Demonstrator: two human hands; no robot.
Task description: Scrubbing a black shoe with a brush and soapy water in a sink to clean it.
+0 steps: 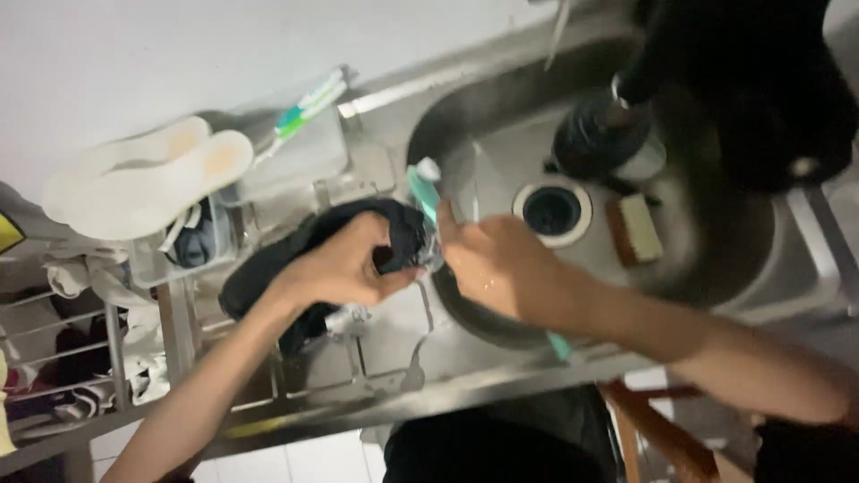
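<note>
While one black shoe (295,259) is gripped, two insoles (143,179) lie beside one sink (716,259).

2 bare forearms show, uncovered from wrist to elbow, with no watch, ring or bracelet on either one. The left hand (344,268) and the right hand (501,264) are bare, without gloves, and drops of water glisten on the back of the right. At the bottom edge, dark, plain, blurred clothing (501,443) covers the person's lower body.
</note>
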